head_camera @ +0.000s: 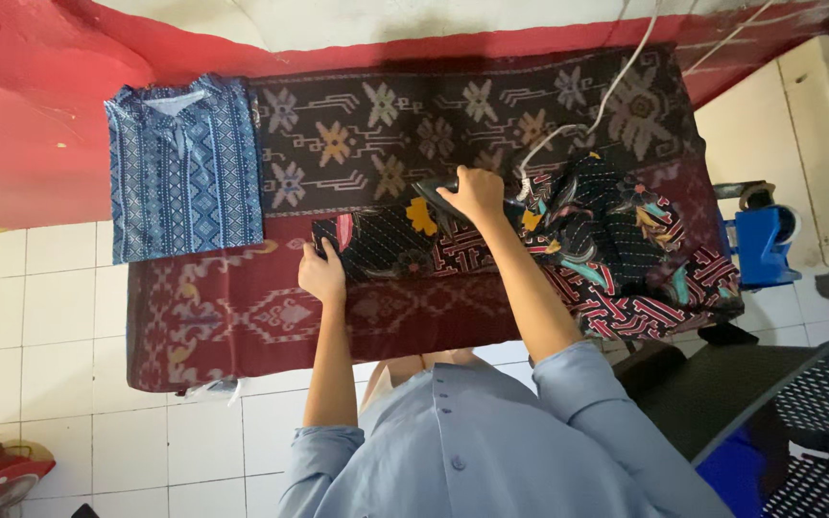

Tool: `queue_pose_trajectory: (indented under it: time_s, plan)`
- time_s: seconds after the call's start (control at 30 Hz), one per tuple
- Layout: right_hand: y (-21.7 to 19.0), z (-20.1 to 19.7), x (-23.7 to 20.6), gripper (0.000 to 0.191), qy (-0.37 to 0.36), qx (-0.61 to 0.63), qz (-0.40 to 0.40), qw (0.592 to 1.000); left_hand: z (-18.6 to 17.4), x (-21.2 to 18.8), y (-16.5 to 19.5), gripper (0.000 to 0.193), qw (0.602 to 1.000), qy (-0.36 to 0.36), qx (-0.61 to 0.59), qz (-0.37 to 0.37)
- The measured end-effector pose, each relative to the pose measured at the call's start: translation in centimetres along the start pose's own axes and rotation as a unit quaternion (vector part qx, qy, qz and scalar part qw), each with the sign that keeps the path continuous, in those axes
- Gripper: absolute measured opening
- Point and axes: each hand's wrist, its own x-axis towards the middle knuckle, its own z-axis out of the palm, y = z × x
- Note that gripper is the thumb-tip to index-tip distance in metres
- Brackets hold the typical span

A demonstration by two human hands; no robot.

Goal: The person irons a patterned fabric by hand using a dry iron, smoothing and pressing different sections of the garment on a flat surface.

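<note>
Now you are pressing a patterned garment on a cloth-covered board above a white tiled floor.

Your right hand (477, 195) is clamped on the handle of the dark iron (453, 203), which sits on the black patterned garment (616, 240) at mid-board; your left hand (322, 273) presses flat on its left end, fingers spread. A white cord (616, 82) trails up toward the red wall (21, 115). A folded blue shirt (184, 168) lies on the woven cloth's (242, 317) left end (well apart from the iron).
</note>
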Motion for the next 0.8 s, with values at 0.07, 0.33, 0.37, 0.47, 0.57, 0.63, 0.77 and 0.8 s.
queue_pose_trajectory:
  time_s: [0.07, 0.33, 0.37, 0.47, 0.57, 0.63, 0.77, 0.8]
  plan:
    - [0.0, -0.1, 0.2, 0.054, -0.022, -0.02, 0.007, 1.0, -0.1, -0.1, -0.1, 0.038, 1.0, 0.012, -0.015, 0.012]
    - [-2.4, 2.1, -6.7, 0.047, -0.193, 0.022, -0.172, 0.966, 0.9, -0.2, -0.4, 0.037, 0.998, 0.048, -0.03, 0.029]
    - [-2.7, 2.3, -7.6, 0.048, -0.196, 0.033, -0.18, 0.963, 1.0, -0.1, -0.4, 0.036, 0.998, 0.047, -0.024, 0.031]
    - [-2.8, 2.8, -9.2, 0.047, -0.192, 0.062, -0.172, 0.964, 1.3, -0.1, -0.4, 0.036, 1.0, 0.012, -0.02, -0.002]
    - [-2.0, 2.6, -8.7, 0.051, -0.083, 0.073, -0.176, 0.978, 1.4, -0.1, -0.4, 0.037, 1.0, 0.002, 0.002, 0.002]
    - [-1.0, 2.1, -7.3, 0.049, -0.095, 0.079, -0.166, 0.978, 1.2, -0.1, -0.4, 0.035, 0.999, 0.022, -0.027, 0.007]
    - [1.5, 0.6, -3.1, 0.048, -0.136, 0.028, -0.11, 0.984, 0.8, 0.0, -0.2, 0.037, 0.999, 0.03, -0.002, 0.019]
    - [2.0, 0.2, -2.1, 0.051, -0.145, 0.014, -0.078, 0.986, 0.7, 0.0, -0.1, 0.037, 0.999, 0.027, 0.003, 0.02]
